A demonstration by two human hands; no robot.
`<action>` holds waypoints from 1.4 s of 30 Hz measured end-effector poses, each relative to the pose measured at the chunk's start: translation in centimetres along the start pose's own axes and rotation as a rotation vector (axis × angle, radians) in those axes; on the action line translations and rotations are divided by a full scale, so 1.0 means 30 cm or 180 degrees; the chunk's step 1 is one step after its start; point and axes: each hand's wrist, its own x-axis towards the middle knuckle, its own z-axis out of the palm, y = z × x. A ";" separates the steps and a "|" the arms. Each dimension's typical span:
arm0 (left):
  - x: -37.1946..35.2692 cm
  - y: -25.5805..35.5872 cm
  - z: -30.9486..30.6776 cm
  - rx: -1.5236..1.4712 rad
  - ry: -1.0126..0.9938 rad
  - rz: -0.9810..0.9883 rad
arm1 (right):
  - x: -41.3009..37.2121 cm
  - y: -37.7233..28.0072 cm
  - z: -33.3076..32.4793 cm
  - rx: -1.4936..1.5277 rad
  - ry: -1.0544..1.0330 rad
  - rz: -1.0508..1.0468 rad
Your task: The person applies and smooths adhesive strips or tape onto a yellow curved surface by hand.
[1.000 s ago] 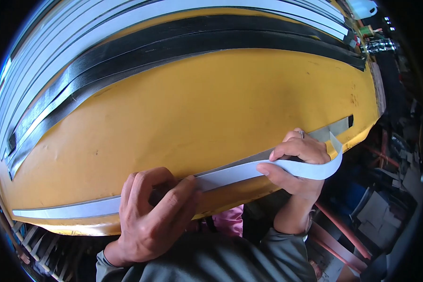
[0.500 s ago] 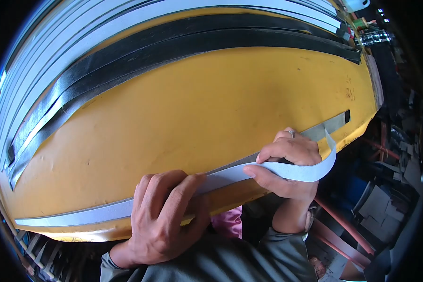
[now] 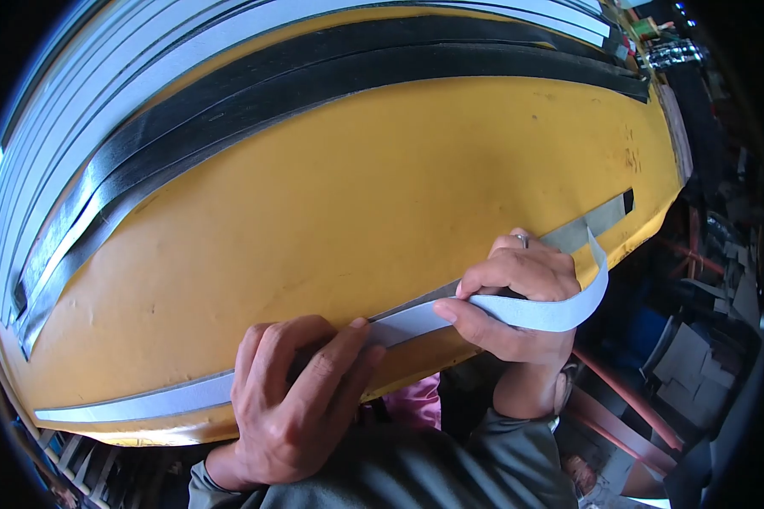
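Observation:
A long white strip (image 3: 140, 400) lies along the near edge of the yellow work surface (image 3: 339, 204), over a dark grey strip (image 3: 609, 215) whose right end has a black tip. My left hand (image 3: 284, 407) bends over the white strip near its middle, fingertips and thumb closed at it. Farther right, my right hand (image 3: 518, 270), with a ring on one finger, pinches the white strip between thumb and index finger. Beyond that pinch the strip's loose end rises off and curls back in a loop toward the grey strip.
Black strips (image 3: 314, 97) lie in a curve across the far side. Several white strips (image 3: 102, 110) are lined up behind them. A green spool (image 3: 645, 28) stands at the far right corner. Red bars (image 3: 628, 399) and clutter fill the floor at right.
The view has shifted slightly. My left hand's index finger and thumb have shifted a little on the white strip. My right hand keeps its pinch and the loop holds its shape.

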 end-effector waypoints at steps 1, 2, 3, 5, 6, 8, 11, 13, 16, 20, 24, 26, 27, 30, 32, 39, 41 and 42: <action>0.001 0.001 0.001 -0.0006 -0.0019 0.0014 | 0.001 0.000 -0.002 0.0006 -0.0031 0.0003; 0.001 0.002 0.002 0.0009 -0.0004 0.0002 | 0.002 0.001 -0.003 0.0001 -0.0014 0.0020; 0.001 0.003 0.002 0.0023 0.0009 -0.0009 | 0.003 0.003 -0.005 0.0026 -0.0039 0.0000; 0.001 0.003 0.000 0.0064 -0.0026 0.0000 | 0.002 0.004 -0.006 0.0043 -0.0039 -0.0017; 0.000 0.002 -0.002 0.0107 -0.0043 -0.0012 | 0.002 0.004 -0.006 0.0059 -0.0054 -0.0004; -0.001 0.001 -0.005 0.0105 -0.0076 -0.0006 | 0.003 0.004 -0.006 0.0070 -0.0061 0.0008; -0.002 0.001 -0.003 0.0094 -0.0094 -0.0024 | 0.005 0.005 -0.005 0.0045 -0.0046 -0.0055; -0.003 0.000 -0.002 0.0080 -0.0093 -0.0042 | 0.004 0.004 -0.004 0.0027 -0.0051 -0.0031; -0.001 -0.001 -0.001 0.0040 -0.0096 -0.0034 | 0.009 -0.006 -0.005 -0.0034 -0.0043 0.0023; 0.000 -0.002 0.001 -0.0002 -0.0056 -0.0004 | 0.004 -0.001 0.005 -0.0064 -0.0062 0.0090; 0.001 0.001 -0.004 0.0000 -0.0089 -0.0027 | 0.000 0.011 0.027 -0.0067 0.0221 -0.0046; -0.001 -0.001 -0.003 -0.0002 -0.0096 -0.0028 | 0.000 0.012 0.029 -0.0087 0.0231 -0.0069; -0.001 -0.002 -0.004 0.0001 -0.0108 -0.0026 | 0.000 0.011 0.030 -0.0068 0.0237 -0.0057; 0.002 -0.002 -0.007 -0.0029 -0.0139 -0.0023 | 0.001 0.006 0.028 -0.0079 0.0225 -0.0036; 0.004 0.000 -0.009 -0.0013 -0.0136 -0.0002 | 0.001 -0.002 0.018 -0.0113 0.0212 -0.0034; -0.021 0.011 -0.001 0.0215 -0.0093 0.0072 | 0.000 -0.008 0.017 -0.0174 0.0052 -0.0022; -0.028 0.034 -0.010 0.0246 -0.0149 0.0178 | 0.001 -0.016 0.008 -0.0237 -0.0030 0.0020; -0.034 0.046 -0.014 0.0252 -0.0227 0.0273 | -0.001 -0.017 0.008 -0.0239 -0.0002 -0.0007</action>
